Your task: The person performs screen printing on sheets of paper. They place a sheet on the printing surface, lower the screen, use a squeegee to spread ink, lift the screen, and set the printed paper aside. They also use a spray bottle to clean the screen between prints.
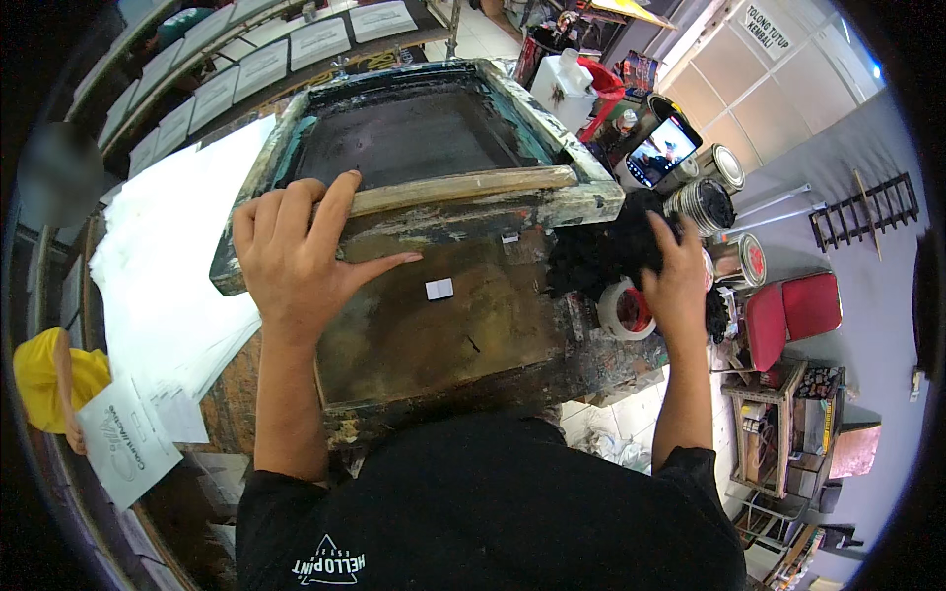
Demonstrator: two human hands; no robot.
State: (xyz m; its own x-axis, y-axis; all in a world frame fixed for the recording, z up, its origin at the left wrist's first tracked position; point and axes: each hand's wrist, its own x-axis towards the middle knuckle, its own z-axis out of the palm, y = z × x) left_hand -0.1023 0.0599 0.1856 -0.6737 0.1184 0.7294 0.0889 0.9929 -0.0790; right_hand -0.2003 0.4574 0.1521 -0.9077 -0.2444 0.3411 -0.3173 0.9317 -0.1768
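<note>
A screen-printing frame (581,202) with a dark, ink-stained mesh stands tilted over the worktable. Along its near side lies a squeegee with a wooden handle (463,189). My left hand (296,241) grips the frame's near left corner, its fingers over the top by the squeegee's end and its thumb stretched along the front. Below the frame, a small white paper piece (439,289) rests on a brown stained board (443,350). On the right, my right hand (680,271) reaches over black rags (601,251) with fingers apart, beside a roll of tape (613,320).
White sheets (168,236) spread on the left. Another person in a yellow sleeve (74,379) holds a printed sheet (123,443) there. Paint cans (739,261) and a lit phone (662,151) crowd the right. Behind, printed sheets (320,39) lie on a rack. A red chair (788,310) stands right.
</note>
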